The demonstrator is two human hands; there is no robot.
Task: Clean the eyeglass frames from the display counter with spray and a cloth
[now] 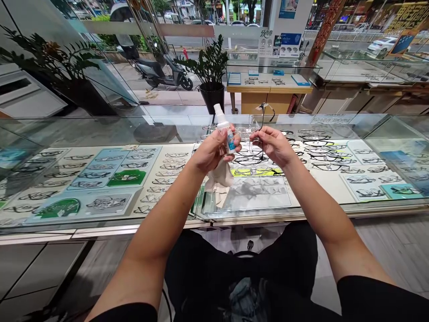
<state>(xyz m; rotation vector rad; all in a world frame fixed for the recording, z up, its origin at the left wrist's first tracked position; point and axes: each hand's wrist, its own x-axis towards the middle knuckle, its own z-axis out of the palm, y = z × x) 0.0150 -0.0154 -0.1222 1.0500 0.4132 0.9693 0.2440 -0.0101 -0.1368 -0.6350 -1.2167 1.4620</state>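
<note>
My left hand (214, 147) is closed around a small white spray bottle (221, 120) with a blue-printed label, its nozzle pointing up. A beige cloth (219, 175) hangs below that hand, over the glass counter. Between the thumb and fingers of my right hand (273, 145) is a pair of eyeglasses (262, 117) with a thin dark frame, raised above the counter and turned on its side. The bottle and the eyeglasses are apart, close to each other at the middle of the view.
Under the glass of the display counter (174, 226) lie rows of eyeglasses, some on green or blue cards. A potted plant (212, 85) stands behind it, near another display case (268, 87). My legs (208, 268) are in front of the counter's edge.
</note>
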